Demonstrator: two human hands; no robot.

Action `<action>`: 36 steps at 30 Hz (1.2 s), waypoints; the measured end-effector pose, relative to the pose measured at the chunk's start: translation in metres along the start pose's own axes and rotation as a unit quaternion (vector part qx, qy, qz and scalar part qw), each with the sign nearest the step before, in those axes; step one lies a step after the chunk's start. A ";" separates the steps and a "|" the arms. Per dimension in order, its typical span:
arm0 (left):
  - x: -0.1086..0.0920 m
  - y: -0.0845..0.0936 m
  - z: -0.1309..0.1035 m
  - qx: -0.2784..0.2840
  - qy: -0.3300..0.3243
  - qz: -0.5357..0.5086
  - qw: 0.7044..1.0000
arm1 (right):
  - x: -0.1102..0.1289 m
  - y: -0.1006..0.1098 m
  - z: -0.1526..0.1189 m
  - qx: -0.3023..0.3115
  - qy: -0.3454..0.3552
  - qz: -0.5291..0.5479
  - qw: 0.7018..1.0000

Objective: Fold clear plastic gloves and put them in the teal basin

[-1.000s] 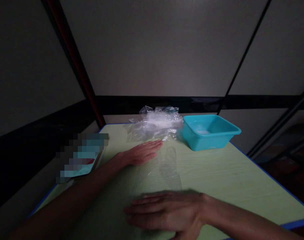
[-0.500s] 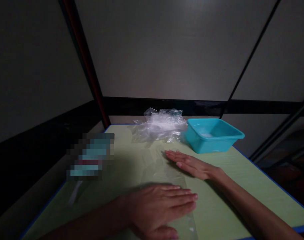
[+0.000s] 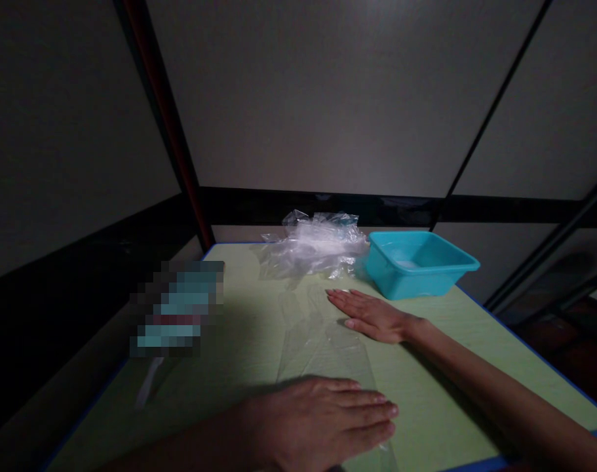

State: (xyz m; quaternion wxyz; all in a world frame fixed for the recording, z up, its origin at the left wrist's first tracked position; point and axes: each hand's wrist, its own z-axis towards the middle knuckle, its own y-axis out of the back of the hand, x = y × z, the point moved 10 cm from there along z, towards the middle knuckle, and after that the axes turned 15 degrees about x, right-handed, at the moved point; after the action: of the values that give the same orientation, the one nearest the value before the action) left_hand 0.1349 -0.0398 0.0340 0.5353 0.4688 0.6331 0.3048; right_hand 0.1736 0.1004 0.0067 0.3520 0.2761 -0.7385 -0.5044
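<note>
The left hand (image 3: 322,419), flat and grasping nothing, covers the near part of the clear plastic film (image 3: 322,354). The right hand (image 3: 371,316), likewise open, lies at its farther right edge, near the turquoise basin (image 3: 416,282).

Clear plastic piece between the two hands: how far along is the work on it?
The clear plastic piece already looks spread out mostly flat. In hand: the left hand lies open across its near part, the right hand open by its far right edge. Left, as far as I can judge: faint creases show in it, and the plastic heap beside the blue basin is crumpled.
</note>
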 end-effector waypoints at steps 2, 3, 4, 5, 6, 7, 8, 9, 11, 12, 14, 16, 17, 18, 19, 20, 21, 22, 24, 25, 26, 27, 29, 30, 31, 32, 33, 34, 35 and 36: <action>0.000 0.002 -0.001 -0.009 -0.002 -0.002 1.000 | -0.008 0.001 0.002 0.001 -0.009 0.005 1.000; -0.001 0.002 -0.001 -0.012 -0.002 -0.002 1.000 | -0.012 0.002 0.003 0.002 -0.014 0.008 1.000; -0.001 0.003 -0.001 -0.012 -0.001 -0.002 1.000 | -0.016 0.003 0.004 0.003 -0.020 0.009 1.000; -0.001 0.003 -0.001 -0.009 0.000 -0.001 1.000 | -0.019 0.003 0.005 0.004 -0.027 0.010 1.000; -0.001 0.003 -0.001 -0.005 0.000 0.002 1.000 | -0.022 0.003 0.005 0.004 -0.033 0.011 0.999; -0.001 0.003 -0.001 -0.002 -0.001 0.004 1.000 | -0.025 0.003 0.006 0.003 -0.040 0.013 0.999; -0.002 0.003 -0.001 0.000 -0.002 0.007 1.000 | -0.026 0.004 0.006 0.000 -0.045 0.015 0.999; -0.002 0.003 -0.001 0.001 -0.002 0.009 1.000 | -0.028 0.004 0.006 -0.003 -0.051 0.017 0.999; -0.002 0.003 0.000 -0.002 -0.005 0.012 1.000 | -0.030 0.004 0.007 -0.009 -0.060 0.021 0.998; -0.002 0.003 0.000 -0.004 -0.007 0.013 1.000 | -0.031 0.004 0.007 -0.012 -0.065 0.023 0.998; -0.003 0.003 0.001 -0.003 -0.011 0.012 1.000 | -0.033 0.004 0.007 -0.016 -0.072 0.025 0.997; -0.006 0.003 0.000 -0.003 -0.020 0.010 1.000 | -0.033 0.004 0.007 -0.020 -0.072 0.025 0.997; -0.006 0.005 -0.001 -0.006 -0.022 0.009 1.000 | -0.032 0.005 0.006 -0.025 -0.069 0.027 0.997; -0.005 0.007 -0.003 -0.012 -0.021 0.008 1.000 | -0.031 0.007 0.006 -0.033 -0.064 0.028 0.997; -0.002 0.010 -0.005 -0.020 -0.014 0.008 1.000 | -0.030 0.010 0.004 -0.044 -0.060 0.031 0.997; 0.005 0.014 -0.009 -0.031 0.002 0.009 0.999 | -0.029 0.012 0.003 -0.057 -0.057 0.033 0.996; 0.014 0.018 -0.014 -0.044 0.027 0.012 0.999 | -0.029 0.015 0.001 -0.070 -0.057 0.036 0.995; 0.026 0.022 -0.021 -0.057 0.059 0.017 0.996 | -0.029 0.017 -0.001 -0.083 -0.061 0.038 0.994; 0.054 0.028 -0.037 -0.087 0.137 0.026 0.986 | -0.028 0.020 -0.004 -0.105 -0.076 0.037 0.991; 0.068 0.029 -0.045 -0.097 0.173 0.029 0.980 | -0.026 0.021 -0.005 -0.114 -0.084 0.033 0.989; 0.081 0.029 -0.054 -0.106 0.208 0.032 0.972 | -0.023 0.022 -0.006 -0.125 -0.095 0.028 0.987; 0.091 0.029 -0.061 -0.115 0.237 0.037 0.964 | -0.019 0.023 -0.007 -0.136 -0.107 0.023 0.985; 0.106 0.024 -0.069 -0.119 0.285 0.047 0.950 | -0.006 0.024 -0.009 -0.154 -0.136 0.015 0.979; 0.110 0.021 -0.071 -0.120 0.305 0.053 0.943 | 0.002 0.023 -0.009 -0.152 -0.147 0.016 0.977; 0.113 0.018 -0.071 -0.119 0.323 0.058 0.937 | 0.011 0.021 -0.008 -0.147 -0.152 0.016 0.977; 0.114 0.016 -0.071 -0.118 0.339 0.062 0.931 | 0.021 0.019 -0.007 -0.139 -0.152 0.014 0.978; 0.114 0.013 -0.070 -0.115 0.352 0.065 0.927 | 0.030 0.017 -0.005 -0.133 -0.151 0.011 0.979; 0.114 0.011 -0.068 -0.112 0.362 0.067 0.923 | 0.038 0.015 -0.004 -0.130 -0.143 0.006 0.981; 0.114 0.009 -0.066 -0.107 0.368 0.067 0.921 | 0.044 0.013 -0.002 -0.126 -0.136 0.003 0.983; 0.113 0.007 -0.064 -0.102 0.370 0.066 0.921 | 0.049 0.010 -0.001 -0.123 -0.129 0.000 0.984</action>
State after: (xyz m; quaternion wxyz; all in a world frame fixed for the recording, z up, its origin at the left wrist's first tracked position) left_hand 0.0763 0.0741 0.0114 0.2864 0.3057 0.7193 0.5542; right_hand 0.1446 0.0658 0.0284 0.2848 0.1633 -0.7099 -0.6231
